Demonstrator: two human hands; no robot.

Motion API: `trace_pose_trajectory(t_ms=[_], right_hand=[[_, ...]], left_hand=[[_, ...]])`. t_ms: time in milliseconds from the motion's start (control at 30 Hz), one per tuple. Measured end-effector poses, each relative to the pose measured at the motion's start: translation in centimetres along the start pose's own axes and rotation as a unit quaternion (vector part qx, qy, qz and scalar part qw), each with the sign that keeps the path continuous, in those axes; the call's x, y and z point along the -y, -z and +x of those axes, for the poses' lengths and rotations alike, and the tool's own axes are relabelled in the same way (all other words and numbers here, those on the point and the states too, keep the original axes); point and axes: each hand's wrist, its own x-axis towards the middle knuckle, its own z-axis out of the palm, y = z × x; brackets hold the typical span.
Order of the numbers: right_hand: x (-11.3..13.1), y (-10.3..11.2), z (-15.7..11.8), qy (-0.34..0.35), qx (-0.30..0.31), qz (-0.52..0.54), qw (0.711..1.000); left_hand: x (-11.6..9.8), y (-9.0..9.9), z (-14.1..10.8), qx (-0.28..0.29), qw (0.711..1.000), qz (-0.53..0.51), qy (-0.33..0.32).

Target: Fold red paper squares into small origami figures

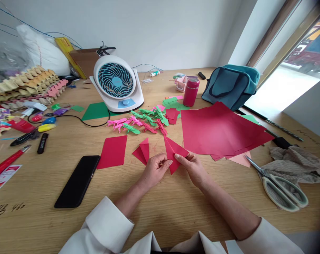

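Between my two hands is a folded red paper [173,150] with pointed corners. My left hand [158,167] pinches its lower left edge between thumb and fingers. On the paper's right side, the thumb of my right hand [193,167] presses on top with the fingers behind. Another folded red piece [143,151] lies just left of it on the table. Further left is a flat red sheet [112,151]. Behind my hands lies a pile of small folded pink, green and red paper pieces [149,118].
A black phone [77,181] lies at the left front and scissors [281,188] at the right. Large red sheets [218,132] cover the right middle. Behind stand a white fan [117,83], a red bottle [191,92] and a blue bag [228,86].
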Motion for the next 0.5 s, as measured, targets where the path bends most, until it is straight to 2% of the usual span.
trace_pose_trajectory(t_ms=[300, 500], right_hand=[[0.42, -0.04, 0.03, -0.026, -0.028, 0.020, 0.999], [0.17, 0.35, 0.04, -0.019, -0.014, 0.008, 1.000]], left_hand=[[-0.20, -0.04, -0.07, 0.026, 1.000, 0.010, -0.013], [0.04, 0.02, 0.02, 0.032, 0.999, 0.025, -0.009]])
